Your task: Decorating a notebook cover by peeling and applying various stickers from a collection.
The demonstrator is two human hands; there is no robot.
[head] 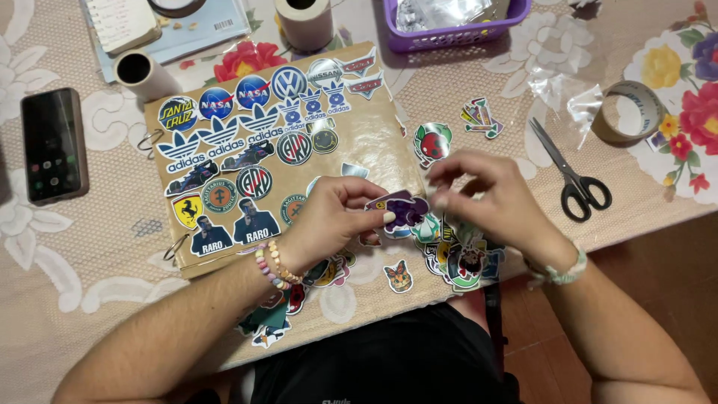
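Sticker (404, 209), purple, is sitting pinched between the thumb and fingers of my left hand (333, 218), just off the lower right corner of the brown binder (374, 142). My right hand (490, 198) is hovering beside it, fingertips curled near its edge; whether they are gripping it I cannot tell. Scissors (572, 176) are lying well right of the binder.
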